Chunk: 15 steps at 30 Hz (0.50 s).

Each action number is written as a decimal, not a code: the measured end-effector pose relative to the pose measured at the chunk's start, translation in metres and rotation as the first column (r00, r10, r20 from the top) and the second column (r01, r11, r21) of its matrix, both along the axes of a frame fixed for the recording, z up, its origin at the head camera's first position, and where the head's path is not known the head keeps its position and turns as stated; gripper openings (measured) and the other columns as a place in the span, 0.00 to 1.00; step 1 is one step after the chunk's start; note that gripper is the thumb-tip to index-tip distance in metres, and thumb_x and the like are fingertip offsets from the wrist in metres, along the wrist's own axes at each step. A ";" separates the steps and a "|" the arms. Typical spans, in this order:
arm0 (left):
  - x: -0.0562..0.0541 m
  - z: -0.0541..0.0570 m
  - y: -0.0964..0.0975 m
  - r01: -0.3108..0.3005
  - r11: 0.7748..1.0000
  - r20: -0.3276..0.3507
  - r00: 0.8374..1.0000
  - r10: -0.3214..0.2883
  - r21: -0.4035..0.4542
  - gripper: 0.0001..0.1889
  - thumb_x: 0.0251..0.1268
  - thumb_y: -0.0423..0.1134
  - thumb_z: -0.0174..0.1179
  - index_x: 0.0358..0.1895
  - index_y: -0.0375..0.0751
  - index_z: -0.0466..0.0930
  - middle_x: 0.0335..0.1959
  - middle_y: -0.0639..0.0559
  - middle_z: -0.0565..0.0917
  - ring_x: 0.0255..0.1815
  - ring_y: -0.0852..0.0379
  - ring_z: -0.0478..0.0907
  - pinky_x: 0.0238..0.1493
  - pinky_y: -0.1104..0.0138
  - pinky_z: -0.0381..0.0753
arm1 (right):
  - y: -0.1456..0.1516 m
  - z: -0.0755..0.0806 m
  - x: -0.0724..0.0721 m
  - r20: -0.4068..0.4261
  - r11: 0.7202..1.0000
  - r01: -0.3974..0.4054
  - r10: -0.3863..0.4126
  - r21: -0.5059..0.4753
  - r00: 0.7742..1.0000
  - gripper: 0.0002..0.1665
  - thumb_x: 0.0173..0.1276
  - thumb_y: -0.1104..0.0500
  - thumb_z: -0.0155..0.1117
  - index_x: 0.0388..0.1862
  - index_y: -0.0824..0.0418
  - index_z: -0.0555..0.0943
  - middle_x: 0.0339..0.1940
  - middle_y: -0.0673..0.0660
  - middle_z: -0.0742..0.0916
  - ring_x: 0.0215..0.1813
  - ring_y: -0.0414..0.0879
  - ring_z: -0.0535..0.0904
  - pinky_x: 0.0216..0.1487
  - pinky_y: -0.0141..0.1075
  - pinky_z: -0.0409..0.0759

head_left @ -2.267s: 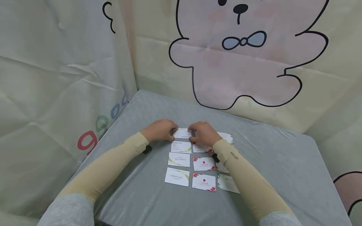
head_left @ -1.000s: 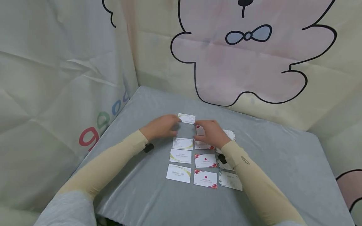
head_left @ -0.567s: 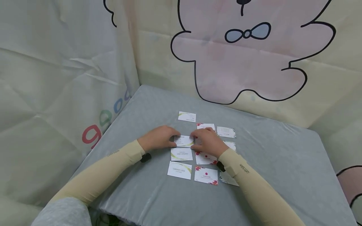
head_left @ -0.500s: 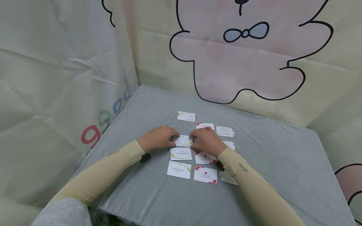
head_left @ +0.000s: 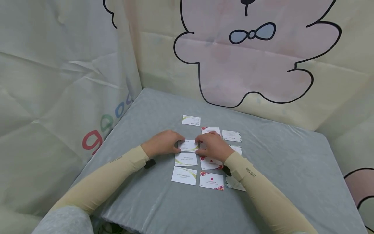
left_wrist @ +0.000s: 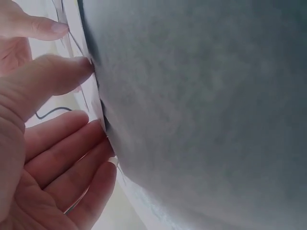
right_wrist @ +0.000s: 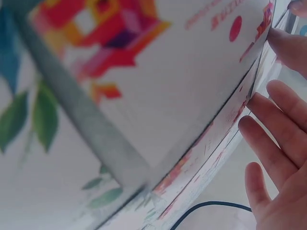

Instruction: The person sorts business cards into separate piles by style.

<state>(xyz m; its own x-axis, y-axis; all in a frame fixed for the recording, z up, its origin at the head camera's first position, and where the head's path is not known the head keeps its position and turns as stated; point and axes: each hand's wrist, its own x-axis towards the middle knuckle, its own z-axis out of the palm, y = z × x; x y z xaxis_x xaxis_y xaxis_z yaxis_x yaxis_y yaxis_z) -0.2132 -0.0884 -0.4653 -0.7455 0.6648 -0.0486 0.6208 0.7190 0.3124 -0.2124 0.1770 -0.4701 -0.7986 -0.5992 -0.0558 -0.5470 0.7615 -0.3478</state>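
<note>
Between my two hands lies a white business card [head_left: 188, 146] with a yellow-green curve. My left hand [head_left: 164, 143] has thumb and fingertips at the card's left corners. From the other side my right hand [head_left: 214, 147] reaches its right corners, covering part of the red-flowered cards. In both wrist views the fingers look loosely extended, tips low at the table surface. A matching card [head_left: 191, 120] lies alone farther back. Two more of that design, a logo card [head_left: 185, 159] and the nearest card [head_left: 184, 175], lie toward me in the same column.
Beside this column runs one of red-flowered cards [head_left: 211, 180], then one of leaf-patterned cards [head_left: 231, 136], partly hidden under my right arm. All lie on a grey cloth-covered table [head_left: 277, 169]. A printed curtain [head_left: 157, 58] hangs behind it and at the left.
The farthest curve-patterned card has been slid back, away from its column. Both hands then left it and came nearer, to the second card; over the last half second they barely moved.
</note>
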 end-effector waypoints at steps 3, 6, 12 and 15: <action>-0.002 0.000 -0.001 -0.016 1.000 0.014 1.000 0.016 0.015 0.23 0.66 0.43 0.75 0.62 0.42 0.88 0.55 0.51 0.92 0.50 0.56 0.85 0.60 0.57 0.85 | 0.000 0.001 -0.003 -0.006 1.000 -0.008 0.008 0.012 1.000 0.22 0.67 0.46 0.81 0.56 0.52 0.87 0.50 0.48 0.91 0.55 0.44 0.86 0.81 0.54 0.66; -0.006 0.000 -0.001 -0.040 0.998 0.040 0.998 0.038 0.041 0.25 0.66 0.43 0.74 0.65 0.40 0.87 0.59 0.50 0.91 0.55 0.55 0.86 0.64 0.56 0.84 | 0.000 0.001 -0.007 -0.033 0.999 -0.024 0.025 0.023 0.999 0.21 0.68 0.47 0.80 0.55 0.52 0.87 0.49 0.48 0.91 0.53 0.44 0.86 0.80 0.55 0.68; -0.029 0.001 0.001 -0.046 0.998 0.025 0.999 0.045 0.041 0.28 0.65 0.42 0.73 0.68 0.39 0.84 0.61 0.47 0.90 0.57 0.52 0.85 0.66 0.55 0.83 | 0.001 0.000 -0.027 -0.066 1.000 0.021 -0.022 -0.002 0.998 0.20 0.68 0.47 0.78 0.55 0.52 0.87 0.48 0.50 0.92 0.51 0.47 0.86 0.74 0.56 0.74; -0.049 0.005 0.004 -0.051 0.998 -0.002 0.999 0.051 0.020 0.28 0.65 0.42 0.72 0.69 0.39 0.83 0.62 0.46 0.89 0.59 0.51 0.85 0.66 0.54 0.83 | 0.001 0.001 -0.043 -0.045 0.997 0.077 -0.078 -0.029 0.996 0.21 0.69 0.47 0.78 0.56 0.52 0.86 0.50 0.51 0.92 0.51 0.48 0.85 0.67 0.52 0.80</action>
